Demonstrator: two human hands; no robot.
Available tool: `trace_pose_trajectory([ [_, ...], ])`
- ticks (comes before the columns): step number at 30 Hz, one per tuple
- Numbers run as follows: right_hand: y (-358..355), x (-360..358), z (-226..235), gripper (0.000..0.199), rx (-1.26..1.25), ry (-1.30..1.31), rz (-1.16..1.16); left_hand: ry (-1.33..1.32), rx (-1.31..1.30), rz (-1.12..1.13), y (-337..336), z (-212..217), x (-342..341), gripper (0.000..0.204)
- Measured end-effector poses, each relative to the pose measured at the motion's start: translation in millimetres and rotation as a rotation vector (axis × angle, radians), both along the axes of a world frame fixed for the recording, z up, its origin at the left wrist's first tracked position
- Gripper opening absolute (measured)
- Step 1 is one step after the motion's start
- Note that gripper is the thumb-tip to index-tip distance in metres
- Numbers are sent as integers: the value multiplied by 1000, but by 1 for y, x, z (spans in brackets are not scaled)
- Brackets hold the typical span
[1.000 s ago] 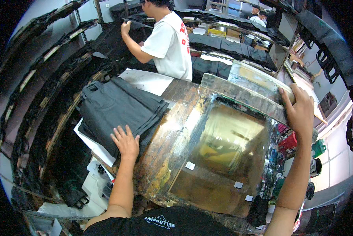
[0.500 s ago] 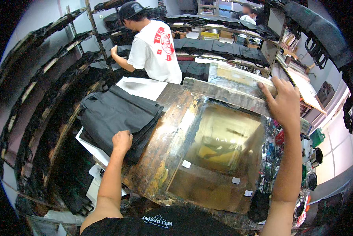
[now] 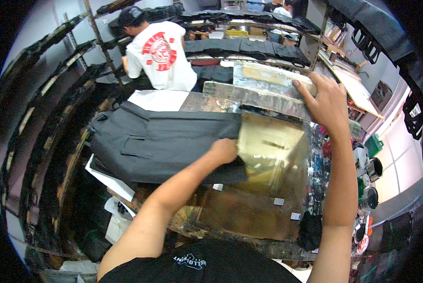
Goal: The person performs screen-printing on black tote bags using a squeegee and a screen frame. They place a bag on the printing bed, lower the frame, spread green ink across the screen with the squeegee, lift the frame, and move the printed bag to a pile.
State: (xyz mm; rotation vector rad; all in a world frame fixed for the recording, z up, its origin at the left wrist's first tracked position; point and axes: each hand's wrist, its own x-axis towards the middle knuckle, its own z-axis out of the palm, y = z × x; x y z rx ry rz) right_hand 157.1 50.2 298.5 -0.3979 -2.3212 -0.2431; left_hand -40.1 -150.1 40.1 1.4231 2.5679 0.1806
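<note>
My left hand (image 3: 223, 151) is closed on the right edge of a black cloth bag (image 3: 183, 134). The bag stretches from the pile on the left over the table, and its leading edge lies over part of the shiny, yellowish board (image 3: 282, 174). Two strap-like folds show on the cloth. At the far right, my right hand (image 3: 327, 101) grips the corner of a raised printing screen frame (image 3: 273, 78), thumb on the near side and fingers over the edge. Small white tabs (image 3: 278, 202) are stuck on the board.
A paint-stained wooden bar (image 3: 254, 99) runs along the board's far side. Jars and tins (image 3: 369, 198) line the right edge. Racks of black cloth pieces (image 3: 46, 127) curve round the left and back. A person in a white shirt (image 3: 162, 56) stands beyond the table.
My left hand has moved right, drawing the top black bag off the pile and partly over the board. My right hand still holds the frame. The co-worker appears farther left.
</note>
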Motion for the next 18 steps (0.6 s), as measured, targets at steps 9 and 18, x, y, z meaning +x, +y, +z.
trace_pose_trajectory([
  [9, -6, -13, 24, 68, -213, -262, -41, 128, 39, -78, 20, -44, 137, 86],
  [18, 14, -2, 28, 70, -172, -232, 24, 148, 206, -72, 82, -97, 134, 97],
])
